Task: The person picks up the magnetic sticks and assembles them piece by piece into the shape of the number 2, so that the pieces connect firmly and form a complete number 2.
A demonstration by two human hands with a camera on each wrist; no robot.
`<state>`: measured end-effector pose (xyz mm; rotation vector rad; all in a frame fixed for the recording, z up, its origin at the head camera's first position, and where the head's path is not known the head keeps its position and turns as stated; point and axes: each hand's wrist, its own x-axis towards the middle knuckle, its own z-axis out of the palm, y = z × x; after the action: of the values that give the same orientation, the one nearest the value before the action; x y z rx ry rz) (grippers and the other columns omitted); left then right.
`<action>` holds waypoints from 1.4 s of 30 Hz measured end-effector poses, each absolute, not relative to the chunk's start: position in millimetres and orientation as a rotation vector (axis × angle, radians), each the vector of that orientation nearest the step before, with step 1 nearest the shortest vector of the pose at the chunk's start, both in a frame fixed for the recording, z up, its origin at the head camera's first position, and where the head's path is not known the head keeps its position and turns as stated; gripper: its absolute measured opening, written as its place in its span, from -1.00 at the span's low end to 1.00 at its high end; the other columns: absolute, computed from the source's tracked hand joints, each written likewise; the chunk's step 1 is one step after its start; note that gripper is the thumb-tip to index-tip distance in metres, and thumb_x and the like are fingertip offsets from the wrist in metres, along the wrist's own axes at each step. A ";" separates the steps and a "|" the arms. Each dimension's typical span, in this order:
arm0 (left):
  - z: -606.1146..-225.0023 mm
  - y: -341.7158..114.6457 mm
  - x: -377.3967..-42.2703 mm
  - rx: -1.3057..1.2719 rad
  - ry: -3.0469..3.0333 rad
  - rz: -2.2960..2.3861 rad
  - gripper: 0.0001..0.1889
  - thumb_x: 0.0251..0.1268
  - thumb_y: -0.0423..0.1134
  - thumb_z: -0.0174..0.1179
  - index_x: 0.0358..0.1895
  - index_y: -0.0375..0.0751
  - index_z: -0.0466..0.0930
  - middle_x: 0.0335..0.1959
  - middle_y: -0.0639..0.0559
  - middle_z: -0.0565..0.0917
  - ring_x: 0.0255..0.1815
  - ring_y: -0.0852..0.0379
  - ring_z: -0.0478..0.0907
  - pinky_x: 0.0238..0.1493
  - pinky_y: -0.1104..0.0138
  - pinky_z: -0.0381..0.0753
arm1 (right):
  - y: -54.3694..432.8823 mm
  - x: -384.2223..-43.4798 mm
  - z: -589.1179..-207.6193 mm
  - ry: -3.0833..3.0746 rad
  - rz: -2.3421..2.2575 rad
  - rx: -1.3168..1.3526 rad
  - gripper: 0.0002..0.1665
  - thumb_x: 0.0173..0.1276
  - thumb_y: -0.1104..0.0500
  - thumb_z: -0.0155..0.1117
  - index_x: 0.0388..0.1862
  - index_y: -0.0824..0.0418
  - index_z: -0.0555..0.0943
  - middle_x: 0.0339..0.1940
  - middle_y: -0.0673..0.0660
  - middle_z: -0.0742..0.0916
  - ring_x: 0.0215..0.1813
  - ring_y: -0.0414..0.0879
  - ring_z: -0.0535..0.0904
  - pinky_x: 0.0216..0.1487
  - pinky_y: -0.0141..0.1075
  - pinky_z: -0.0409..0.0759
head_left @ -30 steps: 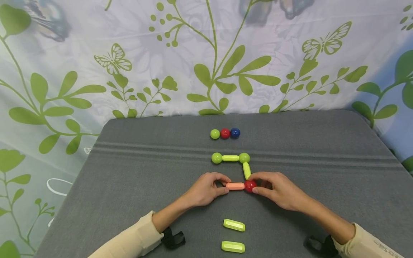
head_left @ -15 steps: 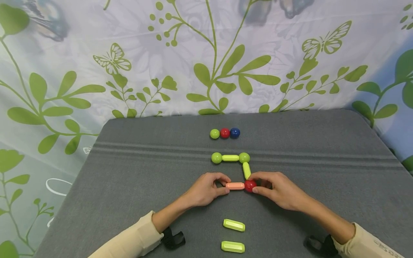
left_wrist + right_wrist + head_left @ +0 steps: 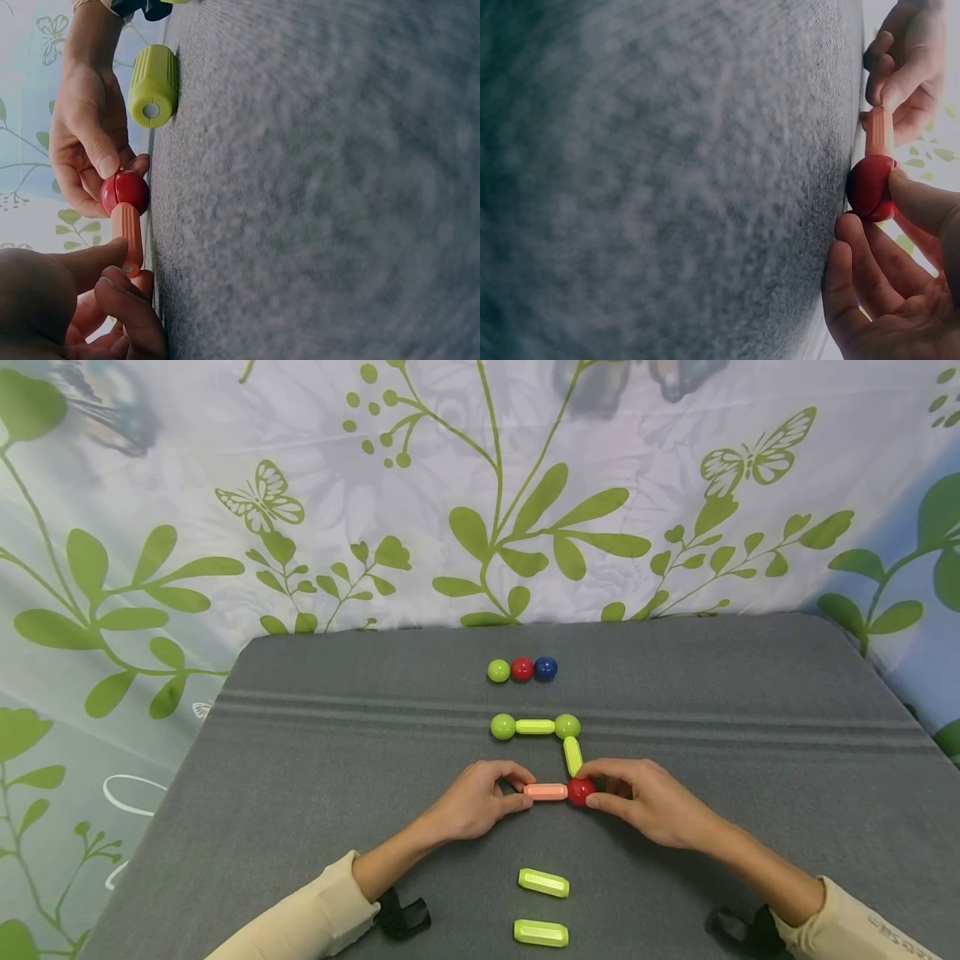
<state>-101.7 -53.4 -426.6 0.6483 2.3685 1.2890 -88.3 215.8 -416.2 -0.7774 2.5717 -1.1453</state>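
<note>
In the head view my left hand [image 3: 480, 802] pinches the left end of an orange ribbed stick [image 3: 546, 792]. The stick's right end meets a red ball [image 3: 581, 792], which my right hand [image 3: 656, 802] holds between thumb and fingers. From that ball a yellow-green stick [image 3: 573, 757] runs up to a green ball [image 3: 567, 727]. Another yellow-green stick [image 3: 535, 727] links it leftward to a second green ball [image 3: 502, 727]. Both wrist views show the orange stick [image 3: 127, 232] end-on against the red ball [image 3: 871, 187], close over the grey cloth.
Behind the chain, a green ball [image 3: 498, 671], a red ball [image 3: 522, 669] and a blue ball [image 3: 546, 668] sit in a row. Two loose yellow-green sticks [image 3: 543, 883] lie nearer me on the grey table [image 3: 300, 777]. A patterned curtain [image 3: 420, 493] hangs behind.
</note>
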 end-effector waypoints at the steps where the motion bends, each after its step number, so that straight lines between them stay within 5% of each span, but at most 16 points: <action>1: -426.7 -53.5 -101.7 0.653 2.372 1.291 -0.82 0.33 -0.31 0.31 -0.05 -0.24 0.68 -0.30 0.10 0.62 -0.65 0.32 0.33 -0.59 0.42 0.35 | 215.8 -88.5 -416.1 2.573 -1.145 -0.782 -0.74 0.40 0.11 0.33 0.05 0.04 0.66 -0.27 -0.10 0.69 -0.40 -0.26 0.52 -0.41 -0.34 0.50; 18: -422.8 -61.4 -109.9 0.636 2.354 1.352 -0.75 0.29 -0.26 0.35 -0.02 -0.25 0.67 -0.28 0.10 0.62 -0.63 0.33 0.34 -0.56 0.43 0.37 | 215.9 -88.7 -417.1 2.577 -1.146 -0.788 -0.74 0.41 0.10 0.32 0.06 0.03 0.66 -0.26 -0.16 0.68 -0.40 -0.27 0.52 -0.41 -0.34 0.50; 42: -410.5 -74.2 -193.5 0.354 2.566 1.574 -0.73 0.37 -0.29 0.27 0.05 -0.33 0.63 -0.25 -0.06 0.64 -0.55 0.13 0.45 -0.50 0.33 0.43 | 215.5 -87.8 -419.2 2.585 -1.167 -0.807 -0.73 0.39 0.13 0.35 0.05 0.04 0.66 -0.26 -0.09 0.70 -0.39 -0.26 0.52 -0.39 -0.35 0.50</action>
<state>-193.5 -74.2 -410.5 0.3542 2.5661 1.5742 -87.8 215.5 -419.2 -0.8067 2.5847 -1.1666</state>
